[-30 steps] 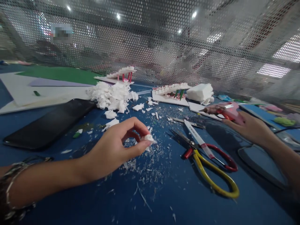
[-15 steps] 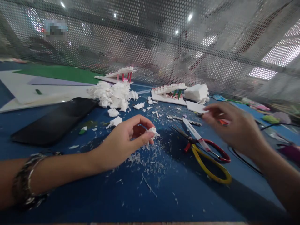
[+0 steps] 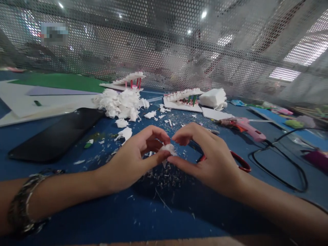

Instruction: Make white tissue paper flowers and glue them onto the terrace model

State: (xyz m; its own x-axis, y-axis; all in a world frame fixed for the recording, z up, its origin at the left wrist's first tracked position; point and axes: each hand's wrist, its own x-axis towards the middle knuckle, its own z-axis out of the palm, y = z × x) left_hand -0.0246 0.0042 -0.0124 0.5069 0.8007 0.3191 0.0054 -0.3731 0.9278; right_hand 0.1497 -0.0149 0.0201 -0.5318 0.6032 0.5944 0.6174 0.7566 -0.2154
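Observation:
My left hand [image 3: 139, 159] pinches a small crumpled white scrap [image 3: 169, 149], paper or thin foam by its look, between thumb and fingertips above the blue table. Facing it, my right hand [image 3: 205, 153] is curved with thumb and fingers apart. Its thumb tip lies against or just by the scrap's lower edge; whether it touches, I cannot tell. The scissors show only as part of a red handle [image 3: 241, 161] behind my right hand. White shreds [image 3: 164, 177] lie scattered on the tabletop below. Beyond the left hand is a heap of torn white pieces [image 3: 119, 102].
A pink glue gun [image 3: 249, 129] with a black looped cord [image 3: 302, 171] lies at the right. A black phone-like slab [image 3: 58, 135] is at the left. Two small stepped white models [image 3: 183, 96] and a white block [image 3: 213, 99] stand along the perforated metal screen [image 3: 153, 44].
My right hand has come left from beside the glue gun to the scrap, covering most of the scissors. My left hand keeps hold of the scrap. The glue gun is now uncovered.

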